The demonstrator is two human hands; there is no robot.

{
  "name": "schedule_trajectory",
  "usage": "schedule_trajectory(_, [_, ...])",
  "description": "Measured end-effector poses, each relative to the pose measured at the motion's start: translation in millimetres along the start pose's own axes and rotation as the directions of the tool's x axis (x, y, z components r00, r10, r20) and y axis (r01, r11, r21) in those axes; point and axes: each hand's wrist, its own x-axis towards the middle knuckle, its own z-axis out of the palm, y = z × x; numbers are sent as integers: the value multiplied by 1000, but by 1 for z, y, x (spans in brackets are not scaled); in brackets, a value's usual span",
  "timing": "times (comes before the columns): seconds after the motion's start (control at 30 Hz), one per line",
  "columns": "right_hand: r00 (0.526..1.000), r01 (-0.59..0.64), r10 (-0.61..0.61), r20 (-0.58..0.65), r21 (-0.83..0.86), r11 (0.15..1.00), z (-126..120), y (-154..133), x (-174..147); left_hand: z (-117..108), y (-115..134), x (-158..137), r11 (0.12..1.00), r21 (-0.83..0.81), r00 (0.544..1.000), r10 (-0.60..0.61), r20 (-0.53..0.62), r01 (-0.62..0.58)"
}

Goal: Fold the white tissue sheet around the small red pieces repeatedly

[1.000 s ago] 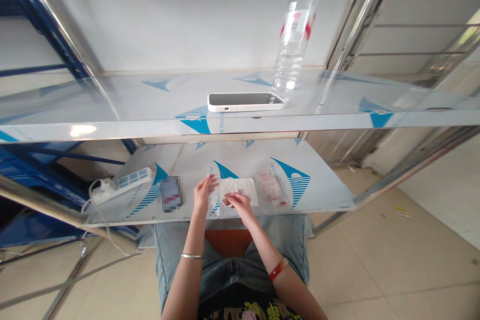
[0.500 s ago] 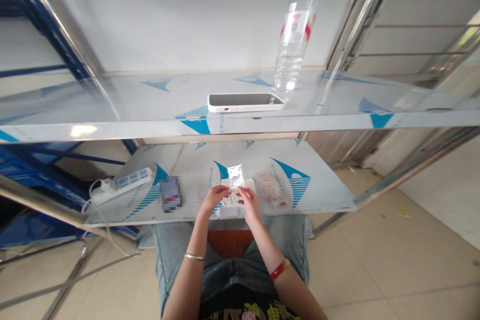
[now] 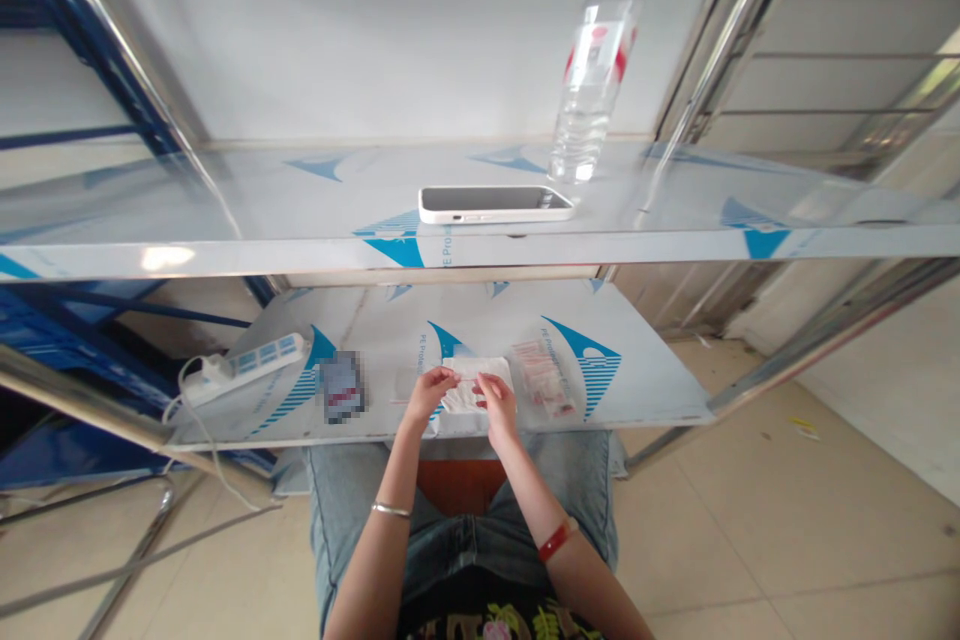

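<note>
Over a white, flat, paper-like pad (image 3: 491, 372) on the lower shelf, my two hands face each other. My left hand (image 3: 430, 398) is closed, thumb and index finger pinched. Opposite it, my right hand (image 3: 496, 404) is closed in a similar pinch, its other fingers curled. Between the fingertips is a small clear plastic packet, whose outline is hard to make out against the white pad. To the right of my right hand lies a clear bag (image 3: 544, 380) with thin pinkish-white pieces in it.
A pixelated dark packet (image 3: 343, 387) and a white power strip (image 3: 259, 360) with a cable lie on the left of the lower shelf (image 3: 645, 385). Above, the upper shelf (image 3: 300, 210) holds a white-cased phone (image 3: 495, 205) and a water bottle (image 3: 592, 80).
The shiny clear packet stood up above my fingertips before; its upright part no longer shows, and more of the white pad is visible. My hands have barely moved.
</note>
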Motion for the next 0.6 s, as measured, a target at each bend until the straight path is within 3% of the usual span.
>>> schedule_trajectory(0.2, [998,58,-58,3,-30,998,-1,4,1,-6,-7,6,994,21,994,108,-30,-107])
schedule_trajectory(0.6, [1000,13,-14,-28,-17,1000,0,-2,-1,0,6,0,996,58,997,68,46,-70])
